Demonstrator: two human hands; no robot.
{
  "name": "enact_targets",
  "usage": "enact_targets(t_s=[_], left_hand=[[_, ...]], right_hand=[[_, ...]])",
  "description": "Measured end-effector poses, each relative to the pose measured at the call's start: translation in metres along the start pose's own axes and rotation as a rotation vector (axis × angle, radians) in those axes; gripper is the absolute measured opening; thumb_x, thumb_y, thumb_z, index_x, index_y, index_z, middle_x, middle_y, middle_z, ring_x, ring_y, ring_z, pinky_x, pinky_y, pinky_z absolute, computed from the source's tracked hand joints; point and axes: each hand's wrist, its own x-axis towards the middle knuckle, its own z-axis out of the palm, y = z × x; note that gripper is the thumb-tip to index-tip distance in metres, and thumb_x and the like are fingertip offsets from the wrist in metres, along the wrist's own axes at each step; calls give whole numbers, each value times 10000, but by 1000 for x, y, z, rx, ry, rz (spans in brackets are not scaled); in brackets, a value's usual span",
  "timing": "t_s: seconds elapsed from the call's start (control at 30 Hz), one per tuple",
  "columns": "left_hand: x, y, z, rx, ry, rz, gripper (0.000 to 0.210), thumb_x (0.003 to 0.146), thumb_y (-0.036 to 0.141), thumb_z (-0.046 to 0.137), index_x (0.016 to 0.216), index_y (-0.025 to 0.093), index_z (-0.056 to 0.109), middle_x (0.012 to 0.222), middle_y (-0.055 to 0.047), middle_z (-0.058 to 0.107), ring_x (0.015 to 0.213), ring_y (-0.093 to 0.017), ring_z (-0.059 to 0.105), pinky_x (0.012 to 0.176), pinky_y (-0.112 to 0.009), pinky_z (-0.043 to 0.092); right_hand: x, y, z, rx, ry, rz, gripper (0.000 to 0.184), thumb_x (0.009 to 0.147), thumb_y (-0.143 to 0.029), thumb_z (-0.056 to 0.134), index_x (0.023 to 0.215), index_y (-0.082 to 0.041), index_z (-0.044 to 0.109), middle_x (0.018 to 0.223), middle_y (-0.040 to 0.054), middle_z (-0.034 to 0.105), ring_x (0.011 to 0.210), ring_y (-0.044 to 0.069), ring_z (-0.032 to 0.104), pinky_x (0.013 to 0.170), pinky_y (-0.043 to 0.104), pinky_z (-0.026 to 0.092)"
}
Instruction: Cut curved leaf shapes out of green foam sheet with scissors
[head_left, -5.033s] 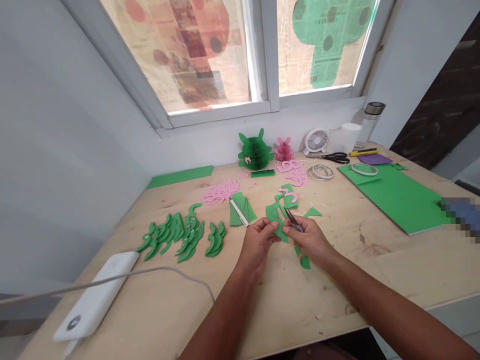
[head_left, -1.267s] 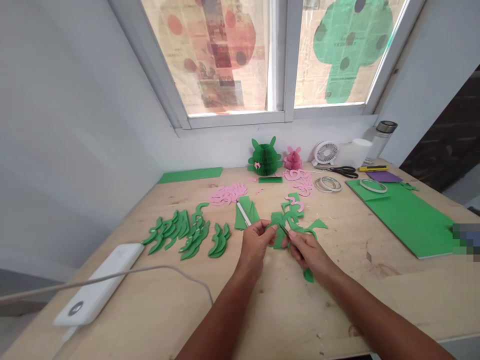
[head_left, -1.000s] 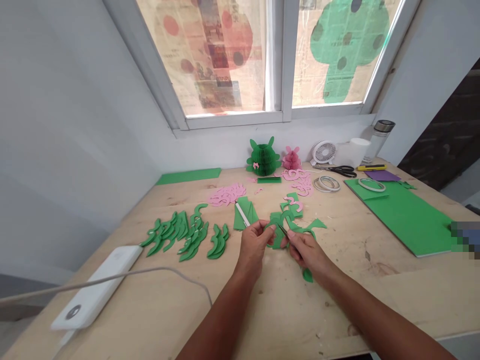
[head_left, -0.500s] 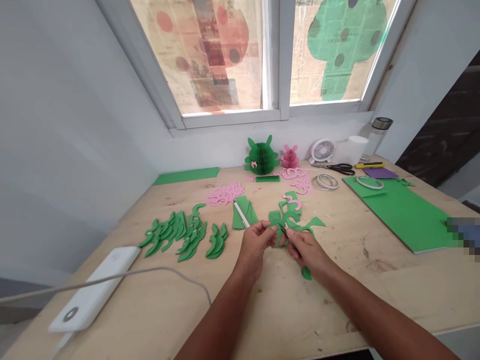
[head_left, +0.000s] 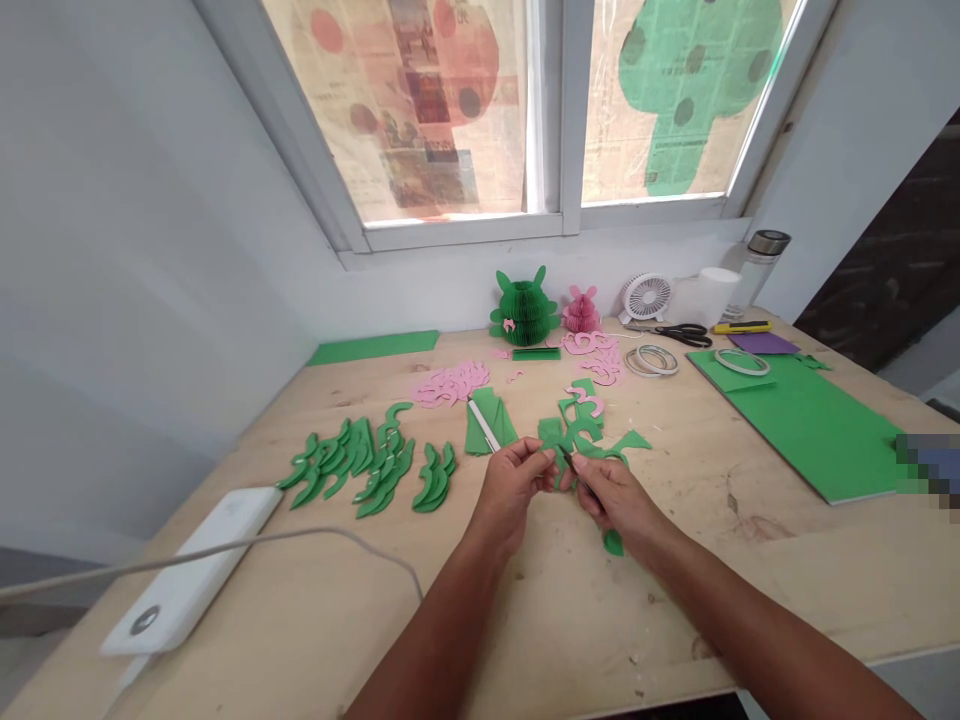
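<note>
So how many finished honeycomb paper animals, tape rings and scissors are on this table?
Honeycomb paper animals: 2, a green one and a pink one
Tape rings: 2, a double-looking one on the wood, one on the green sheet
Scissors: 2, black-handled, a small pair in the right hand
Total: 6

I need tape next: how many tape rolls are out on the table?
2: tape roll on bare wood near the black scissors; second tape roll on the green sheet. Others may be hidden.

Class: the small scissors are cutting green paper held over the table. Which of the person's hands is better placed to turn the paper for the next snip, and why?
Probably the left hand: it pinches the green paper piece, while the right hand grips the small scissors.
</note>
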Motion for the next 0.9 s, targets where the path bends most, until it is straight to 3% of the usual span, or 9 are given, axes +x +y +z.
enact_targets(t_s=[0.4,0.9], left_hand=[[0,1,-2,6,-56,5,185,597,245,694,611,157,531,525,16,556,475,-90,468,534,-243,384],[-1,3,-2,-3,-46,-10,212,573,248,710,623,162,523,520,13,557,466,-96,470,521,-245,380]], right_hand=[[-1,1,0,21,-7,18,473,780,-600,485,673,-149,579,358,-84,343,314,56,214,329,196,146],[0,1,-1,-29,10,7,484,780,-609,471,674,-151,584,355,-78,354,312,63,232,334,199,162]])
